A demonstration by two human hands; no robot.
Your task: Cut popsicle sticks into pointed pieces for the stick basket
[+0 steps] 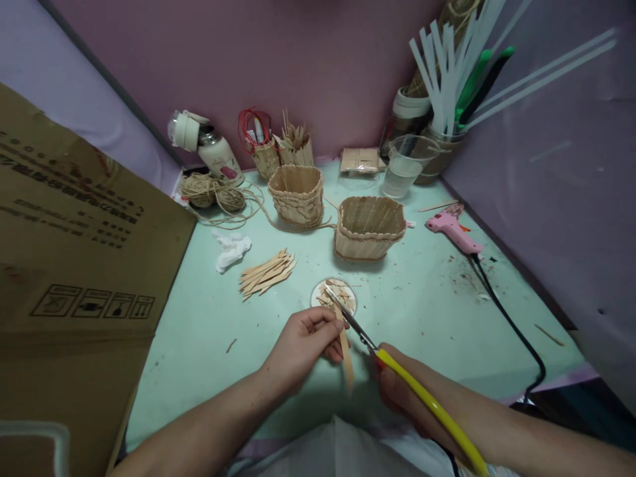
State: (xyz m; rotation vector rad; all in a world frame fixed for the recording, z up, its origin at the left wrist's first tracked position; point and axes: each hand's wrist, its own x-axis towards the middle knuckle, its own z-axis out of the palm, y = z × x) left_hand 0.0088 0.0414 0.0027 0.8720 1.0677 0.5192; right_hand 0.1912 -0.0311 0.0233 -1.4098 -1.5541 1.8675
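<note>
Between the thumb and fingers of my left hand point(317, 333) is a flat wooden craft stick point(346, 358), its lower end pointing toward me. My right hand point(400, 384) grips scissors with a long yellow handle point(432, 404). The scissor blades point(355, 324) lie beside the stick's upper part, over a small round white dish point(315, 306) of cut wood bits point(339, 291). To the left of the dish, a pile of craft sticks with pointed ends point(268, 271) lies on the table. Behind the dish stands a stick-sided basket point(368, 245) with a braided rim.
A second basket point(297, 199), twine balls point(213, 192), an open bottle point(218, 156) and a plastic cup point(401, 175) stand toward the back. On the right lies a pink glue gun point(457, 233) with a black cord point(511, 324). A cardboard box point(74, 265) walls the left side.
</note>
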